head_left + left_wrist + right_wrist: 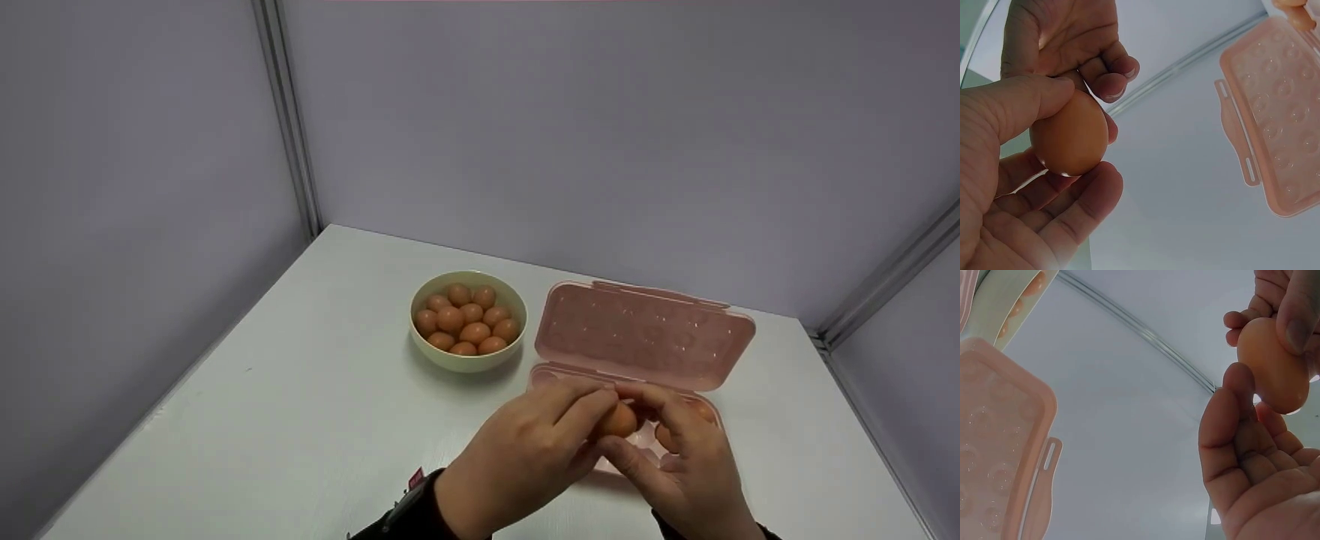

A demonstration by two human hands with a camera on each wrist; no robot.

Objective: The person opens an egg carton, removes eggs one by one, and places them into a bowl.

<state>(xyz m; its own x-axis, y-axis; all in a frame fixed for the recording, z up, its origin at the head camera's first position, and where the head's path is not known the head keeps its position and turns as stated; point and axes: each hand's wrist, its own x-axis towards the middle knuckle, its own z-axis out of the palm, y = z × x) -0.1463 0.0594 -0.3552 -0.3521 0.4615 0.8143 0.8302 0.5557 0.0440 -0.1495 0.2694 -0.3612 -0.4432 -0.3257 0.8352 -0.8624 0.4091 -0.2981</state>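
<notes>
A brown egg (619, 420) sits between both hands above the open pink egg carton (626, 330). My left hand (529, 439) grips it from the left; in the left wrist view its thumb (1039, 104) presses the shell, with the other fingers below. From the right, my right hand (694, 457) curls round the same egg, thumb low and forefinger high. The right wrist view shows its fingertips (1239, 379) against the egg's edge. Another egg (666, 437) lies in the carton beneath the right hand, which hides part of it.
A pale bowl (466, 364) with several brown eggs (450, 319) stands left of the carton on the white table (315, 375). Carton lid raised, it leans back near the grey wall (562, 135). Side walls (135, 225) flank the table.
</notes>
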